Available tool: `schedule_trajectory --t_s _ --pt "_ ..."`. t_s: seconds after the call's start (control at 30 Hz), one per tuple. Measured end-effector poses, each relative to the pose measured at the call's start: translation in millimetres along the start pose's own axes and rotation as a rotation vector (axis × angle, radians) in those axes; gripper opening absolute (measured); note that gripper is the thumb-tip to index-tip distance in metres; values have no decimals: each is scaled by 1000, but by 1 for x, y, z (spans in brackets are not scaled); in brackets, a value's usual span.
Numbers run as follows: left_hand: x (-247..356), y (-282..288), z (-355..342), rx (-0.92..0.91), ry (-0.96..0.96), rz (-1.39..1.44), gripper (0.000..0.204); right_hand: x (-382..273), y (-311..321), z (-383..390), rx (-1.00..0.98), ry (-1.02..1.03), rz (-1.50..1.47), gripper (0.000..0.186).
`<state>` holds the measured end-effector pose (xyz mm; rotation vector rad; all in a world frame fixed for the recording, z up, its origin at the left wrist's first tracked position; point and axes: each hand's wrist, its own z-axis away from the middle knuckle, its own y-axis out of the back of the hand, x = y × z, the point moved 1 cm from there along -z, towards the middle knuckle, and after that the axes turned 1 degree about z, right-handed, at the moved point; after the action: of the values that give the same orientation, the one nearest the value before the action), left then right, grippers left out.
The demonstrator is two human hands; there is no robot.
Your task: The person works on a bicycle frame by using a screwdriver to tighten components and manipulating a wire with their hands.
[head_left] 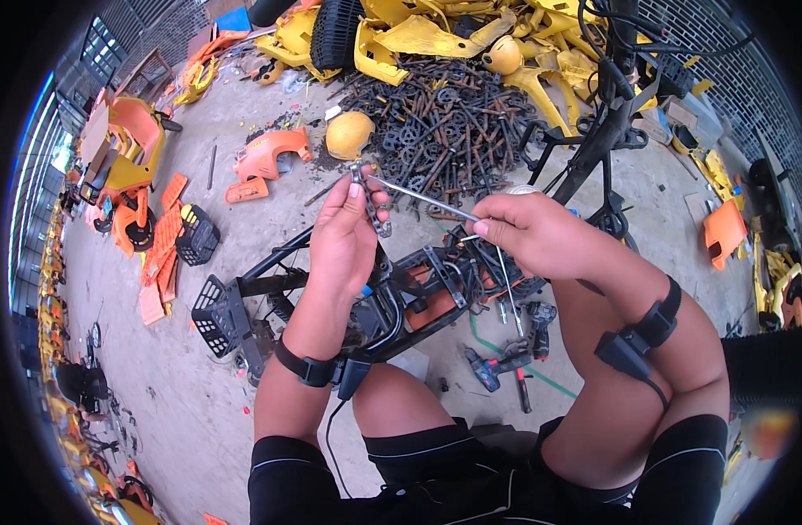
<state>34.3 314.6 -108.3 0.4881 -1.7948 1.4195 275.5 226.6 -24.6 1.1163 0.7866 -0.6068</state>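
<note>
My left hand [341,236] is raised in front of me, its fingers closed around a small curved silver metal part [382,223] that looks like a clamp or bracket. Held in my right hand [525,229] is a long thin steel wrench [423,197] with rods running in more than one direction. One rod points left, its tip close to the metal part; whether they touch I cannot tell. Another slants down toward the floor. Below both hands lies a black bike frame [392,328] with orange parts and a black basket [219,319] at its left end.
Two cordless drills [497,367] and a red-and-black handled tool [524,392] lie near my right knee. Ahead is a heap of dark rusty crank parts [445,122], with yellow plastic covers [418,39] behind. Orange panels [160,254] are on the left. A dark upright frame [598,131] stands right.
</note>
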Motion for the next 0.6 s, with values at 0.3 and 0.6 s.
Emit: schedule_trajectory --t_s 0.3,0.6 --pt "-6 1 -1 -25 -71 -127 28 -2 1 1 4 6 46 25" --pt "-6 1 -1 6 -93 -159 30 4 -2 -1 63 132 134 25"
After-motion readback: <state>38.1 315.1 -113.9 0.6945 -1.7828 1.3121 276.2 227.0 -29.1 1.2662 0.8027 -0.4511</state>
